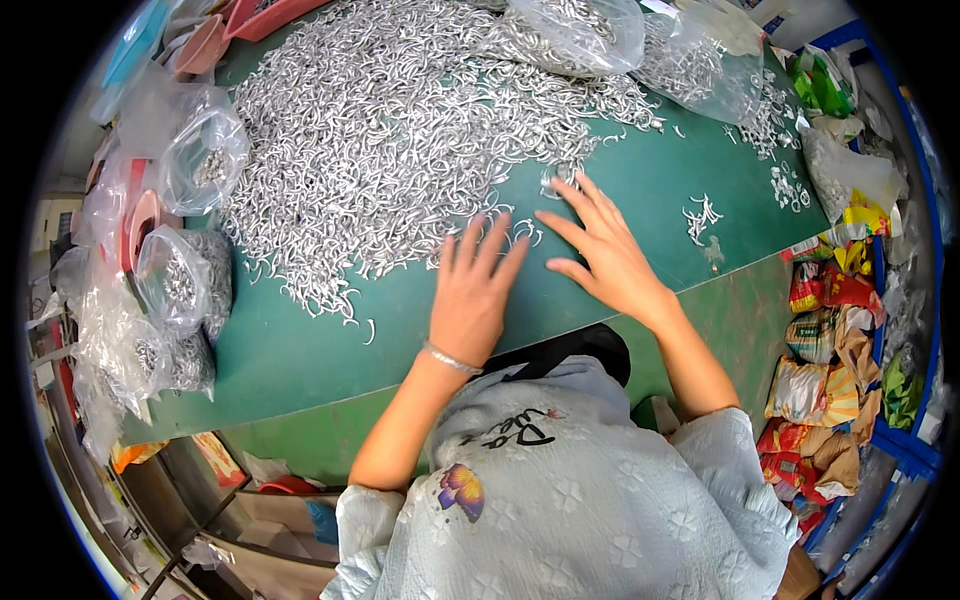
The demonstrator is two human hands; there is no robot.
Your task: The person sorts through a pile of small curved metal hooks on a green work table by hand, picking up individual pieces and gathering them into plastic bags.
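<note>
A wide heap of small curved silvery metal pieces (pixel 380 140) covers much of the green table (pixel 640 215). At the heap's near edge, my left hand (pixel 472 295) lies palm down with its fingers spread, the fingertips among a few pieces. My right hand (pixel 608 245) is farther right, fingers stretched out and apart, its fingertips by the heap's right edge. Neither hand holds anything that I can see. What lies under the palms is hidden.
Clear plastic bags of metal pieces (pixel 180 285) line the table's left side. More filled bags (pixel 575 35) lie at the back. A small group of pieces (pixel 702 218) sits to the right. Red and yellow packages (pixel 815 390) stand on blue shelving at the far right.
</note>
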